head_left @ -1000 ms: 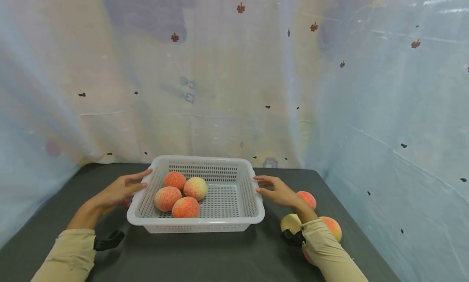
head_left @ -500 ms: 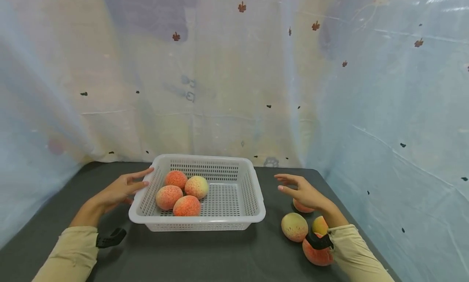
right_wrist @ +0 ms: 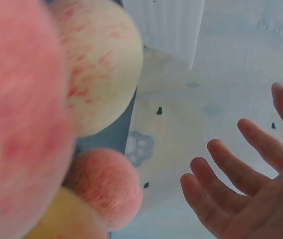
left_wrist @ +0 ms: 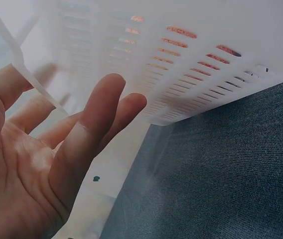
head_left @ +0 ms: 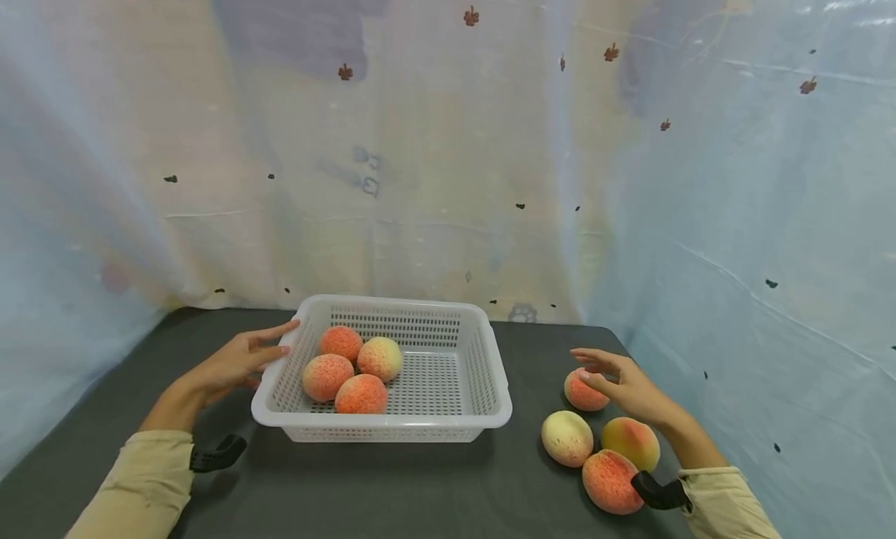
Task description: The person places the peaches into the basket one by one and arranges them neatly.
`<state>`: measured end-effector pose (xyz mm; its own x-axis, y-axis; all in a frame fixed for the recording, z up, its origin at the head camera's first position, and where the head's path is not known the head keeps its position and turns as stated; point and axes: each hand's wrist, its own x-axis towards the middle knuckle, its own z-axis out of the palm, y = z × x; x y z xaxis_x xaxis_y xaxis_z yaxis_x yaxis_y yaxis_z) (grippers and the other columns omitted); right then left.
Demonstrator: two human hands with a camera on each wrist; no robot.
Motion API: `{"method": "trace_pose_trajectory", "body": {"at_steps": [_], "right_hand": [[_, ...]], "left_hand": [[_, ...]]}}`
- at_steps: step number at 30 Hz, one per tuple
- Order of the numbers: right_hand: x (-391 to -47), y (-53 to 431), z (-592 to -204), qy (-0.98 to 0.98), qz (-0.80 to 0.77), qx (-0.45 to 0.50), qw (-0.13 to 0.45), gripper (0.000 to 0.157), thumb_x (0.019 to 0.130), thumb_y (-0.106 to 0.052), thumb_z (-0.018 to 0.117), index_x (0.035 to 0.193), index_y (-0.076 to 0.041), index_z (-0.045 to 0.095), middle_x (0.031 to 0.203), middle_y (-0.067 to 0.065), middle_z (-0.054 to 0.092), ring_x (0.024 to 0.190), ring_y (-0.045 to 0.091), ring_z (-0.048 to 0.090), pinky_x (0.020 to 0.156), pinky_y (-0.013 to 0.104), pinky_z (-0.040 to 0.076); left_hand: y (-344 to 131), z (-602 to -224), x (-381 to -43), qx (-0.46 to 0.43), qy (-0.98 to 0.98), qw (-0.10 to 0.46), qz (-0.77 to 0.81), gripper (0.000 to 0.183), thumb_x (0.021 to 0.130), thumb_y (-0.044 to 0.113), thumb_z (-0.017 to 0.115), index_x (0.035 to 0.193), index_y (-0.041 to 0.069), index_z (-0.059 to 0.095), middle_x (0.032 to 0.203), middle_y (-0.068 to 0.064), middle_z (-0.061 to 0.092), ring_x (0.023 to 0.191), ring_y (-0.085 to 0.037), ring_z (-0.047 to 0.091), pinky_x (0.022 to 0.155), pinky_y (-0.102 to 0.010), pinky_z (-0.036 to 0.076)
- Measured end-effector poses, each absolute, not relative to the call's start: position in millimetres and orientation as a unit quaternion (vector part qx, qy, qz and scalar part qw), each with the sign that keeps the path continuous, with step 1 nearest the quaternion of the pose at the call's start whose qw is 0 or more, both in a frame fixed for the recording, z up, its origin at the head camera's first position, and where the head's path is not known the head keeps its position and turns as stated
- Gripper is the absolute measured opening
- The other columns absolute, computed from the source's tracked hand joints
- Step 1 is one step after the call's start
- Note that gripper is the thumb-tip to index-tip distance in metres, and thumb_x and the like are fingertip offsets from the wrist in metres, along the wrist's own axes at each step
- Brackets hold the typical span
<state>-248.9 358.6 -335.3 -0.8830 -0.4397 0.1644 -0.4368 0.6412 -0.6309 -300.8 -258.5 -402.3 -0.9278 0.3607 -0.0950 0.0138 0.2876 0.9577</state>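
A white perforated plastic basket (head_left: pixel 448 421) sits on the dark table, with several peaches (head_left: pixel 361 395) grouped in its left half. At the basket's left rim, my left hand (head_left: pixel 227 368) touches the edge with extended fingers, some over the rim and some below it in the left wrist view. My right hand (head_left: pixel 633 391) hovers over loose peaches at the right, fingers loosely spread and holding nothing. Nearest to it lies a pink peach (head_left: pixel 585 391), partly behind the fingertips. A pale cream peach (head_left: pixel 567 438), a yellow-orange peach (head_left: pixel 631 443) and a red-pink peach (head_left: pixel 612 482) lie below.
The dark tabletop (head_left: pixel 392 484) extends in front of the basket. A pale patterned plastic curtain (head_left: pixel 434 173) encloses the back and sides. Black wrist straps (head_left: pixel 658 492) sit at both cuffs, the right one against the red-pink peach in the head view.
My right hand has left the basket's right rim and moved right, over the loose peaches. The left hand stays at the left rim. The basket shows no clear movement.
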Motion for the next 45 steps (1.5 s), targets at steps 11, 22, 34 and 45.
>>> {"method": "trace_pose_trajectory", "body": {"at_steps": [11,22,34,45], "right_hand": [[-243.2,380.7,-346.5,0.912,-0.356,-0.204,-0.001,0.044,0.107,-0.02,0.051,0.148,-0.003,0.048,0.144,0.029,0.054,0.127,0.053,0.053,0.094,0.06,0.052],[-237.9,394.8,-356.7,0.92,-0.348,-0.181,-0.01,0.044,0.107,-0.02,0.051,0.148,-0.005,0.049,0.144,0.027,0.055,0.123,0.021,0.062,0.094,0.056,0.054],[-223.9,412.8,-365.0,0.924,-0.346,-0.16,-0.019,0.046,0.107,-0.018,0.052,0.148,0.001,0.047,0.143,0.031,0.053,0.11,-0.024,0.044,0.09,0.042,0.057],[-213.7,434.3,-378.2,0.926,-0.35,-0.138,0.016,0.05,0.105,-0.021,0.055,0.149,0.001,0.045,0.143,0.032,0.053,0.11,-0.014,0.055,0.087,0.042,0.058]], "left_hand": [[-257.8,-406.3,-301.7,0.11,0.797,0.141,0.578,0.077,0.104,0.037,0.057,0.164,0.022,0.013,0.16,-0.033,0.03,0.126,-0.039,0.062,0.083,-0.05,0.061],[-257.8,-406.5,-303.6,0.108,0.789,0.14,0.588,0.075,0.104,0.036,0.058,0.164,0.022,0.014,0.16,-0.032,0.031,0.123,-0.036,0.064,0.082,-0.051,0.061],[-258.5,-408.6,-304.2,0.1,0.794,0.138,0.584,0.076,0.103,0.037,0.059,0.164,0.023,0.016,0.16,-0.031,0.031,0.124,-0.036,0.063,0.082,-0.05,0.061],[-258.0,-407.4,-303.6,0.102,0.794,0.141,0.582,0.076,0.104,0.037,0.058,0.164,0.023,0.014,0.161,-0.032,0.028,0.128,-0.04,0.06,0.083,-0.052,0.061]]}}
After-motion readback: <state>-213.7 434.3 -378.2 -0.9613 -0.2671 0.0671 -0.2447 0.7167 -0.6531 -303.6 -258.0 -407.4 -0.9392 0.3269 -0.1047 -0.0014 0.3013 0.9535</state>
